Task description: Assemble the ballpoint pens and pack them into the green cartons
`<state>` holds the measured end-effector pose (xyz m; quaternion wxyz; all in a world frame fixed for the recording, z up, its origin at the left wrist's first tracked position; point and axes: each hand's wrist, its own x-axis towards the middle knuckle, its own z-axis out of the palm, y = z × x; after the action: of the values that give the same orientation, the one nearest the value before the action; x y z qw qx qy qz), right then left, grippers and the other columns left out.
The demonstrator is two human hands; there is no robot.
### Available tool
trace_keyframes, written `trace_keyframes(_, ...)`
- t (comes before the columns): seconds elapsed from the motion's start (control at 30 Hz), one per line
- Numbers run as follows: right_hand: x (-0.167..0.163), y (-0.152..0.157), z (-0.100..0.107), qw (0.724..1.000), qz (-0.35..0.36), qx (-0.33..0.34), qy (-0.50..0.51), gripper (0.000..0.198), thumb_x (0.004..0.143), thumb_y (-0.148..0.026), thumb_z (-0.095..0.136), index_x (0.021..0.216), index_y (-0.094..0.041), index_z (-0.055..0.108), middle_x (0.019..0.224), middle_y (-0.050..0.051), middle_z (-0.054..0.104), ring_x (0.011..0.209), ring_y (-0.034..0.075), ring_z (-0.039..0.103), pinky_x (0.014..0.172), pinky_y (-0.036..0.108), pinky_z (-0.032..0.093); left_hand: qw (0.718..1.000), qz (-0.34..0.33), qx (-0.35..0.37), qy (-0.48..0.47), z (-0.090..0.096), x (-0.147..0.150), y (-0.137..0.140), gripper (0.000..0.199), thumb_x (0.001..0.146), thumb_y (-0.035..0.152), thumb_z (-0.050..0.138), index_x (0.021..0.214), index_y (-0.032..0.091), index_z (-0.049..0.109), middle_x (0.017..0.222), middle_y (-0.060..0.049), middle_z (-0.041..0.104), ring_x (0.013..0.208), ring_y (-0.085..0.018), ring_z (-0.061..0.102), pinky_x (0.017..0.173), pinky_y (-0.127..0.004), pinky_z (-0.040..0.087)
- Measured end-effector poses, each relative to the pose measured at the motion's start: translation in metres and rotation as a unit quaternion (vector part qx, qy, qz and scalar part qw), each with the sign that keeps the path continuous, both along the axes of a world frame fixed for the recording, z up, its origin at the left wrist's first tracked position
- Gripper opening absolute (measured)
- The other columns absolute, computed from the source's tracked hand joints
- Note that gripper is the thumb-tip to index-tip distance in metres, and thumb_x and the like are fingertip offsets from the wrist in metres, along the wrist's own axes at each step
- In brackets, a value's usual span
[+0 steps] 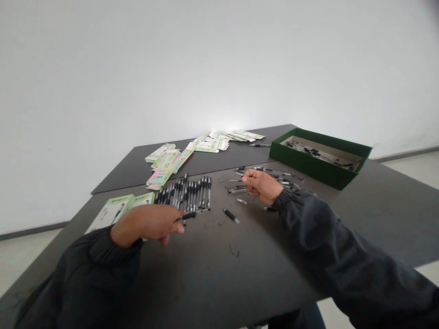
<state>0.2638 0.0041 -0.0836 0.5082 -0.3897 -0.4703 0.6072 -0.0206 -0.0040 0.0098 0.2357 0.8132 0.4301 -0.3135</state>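
Note:
My left hand is closed around an uncapped gel pen, its black grip and thin tip pointing right. Just beyond it lies a row of black and clear pens, side by side. My right hand is pinched over a loose pile of pen parts; a small bit pokes out at the fingertips, too small to name. Between the hands, a short black-and-clear pen piece and a small clear piece rest on the dark table.
Green-and-white pen boxes sit beside my left hand. Flattened cartons spread along the back, with more cartons near the wall. A green open box holding black pieces stands at right. One pen lies beside it.

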Motion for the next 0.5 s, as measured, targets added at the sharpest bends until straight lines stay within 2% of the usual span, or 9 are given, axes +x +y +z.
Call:
trace_keyframes(0.1, -0.011, -0.007, 0.004, 0.999, 0.031, 0.002, 0.018, 0.028, 0.064, -0.028, 0.069, 0.070, -0.018, 0.043, 0.052, -0.006, 0.044, 0.041, 0.004, 0.030, 0.040, 0.019, 0.018, 1.000, 0.009, -0.004, 0.004, 0.000, 0.002, 0.003, 0.026, 0.087, 0.033, 0.038, 0.090, 0.014, 0.056, 0.081, -0.011, 0.073, 0.071, -0.019, 0.067, 0.056, -0.023, 0.045)
trace_keyframes(0.2, -0.020, -0.012, 0.005, 0.998, 0.063, -0.017, 0.026, 0.025, 0.067, -0.029, 0.065, 0.082, -0.016, 0.049, 0.057, -0.004, 0.050, 0.041, 0.004, 0.030, 0.040, 0.019, 0.019, 1.000, 0.015, -0.011, 0.006, 0.000, 0.005, 0.005, 0.027, 0.087, 0.033, 0.037, 0.088, 0.015, 0.057, 0.084, -0.012, 0.073, 0.072, -0.019, 0.067, 0.056, -0.023, 0.046)
trace_keyframes(0.27, -0.022, -0.013, 0.003, 0.997, 0.070, -0.026, 0.022, 0.026, 0.073, -0.035, 0.059, 0.087, -0.015, 0.052, 0.050, -0.006, 0.044, 0.038, 0.005, 0.025, 0.038, 0.019, 0.015, 1.000, 0.010, -0.018, 0.004, 0.000, 0.006, 0.006, 0.029, 0.088, 0.032, 0.035, 0.082, 0.015, 0.058, 0.085, -0.013, 0.072, 0.072, -0.019, 0.067, 0.057, -0.023, 0.046)
trace_keyframes(0.37, -0.022, -0.011, -0.003, 0.997, 0.062, -0.039, 0.016, 0.027, 0.077, -0.040, 0.055, 0.083, -0.015, 0.053, 0.045, -0.009, 0.030, 0.037, 0.004, 0.019, 0.037, 0.019, 0.011, 1.000, 0.008, -0.029, -0.003, -0.002, 0.006, 0.009, 0.033, 0.087, 0.032, 0.035, 0.073, 0.015, 0.059, 0.085, -0.013, 0.072, 0.071, -0.019, 0.067, 0.058, -0.023, 0.047)
trace_keyframes(0.5, -0.020, -0.007, -0.006, 0.995, 0.048, -0.078, 0.029, 0.022, 0.074, -0.031, 0.054, 0.087, -0.012, 0.056, 0.051, -0.007, 0.034, 0.040, 0.004, 0.023, 0.038, 0.019, 0.013, 0.999, 0.010, -0.038, -0.014, -0.006, 0.004, 0.011, 0.035, 0.087, 0.034, 0.037, 0.071, 0.015, 0.061, 0.082, -0.012, 0.073, 0.069, -0.018, 0.066, 0.059, -0.022, 0.046)
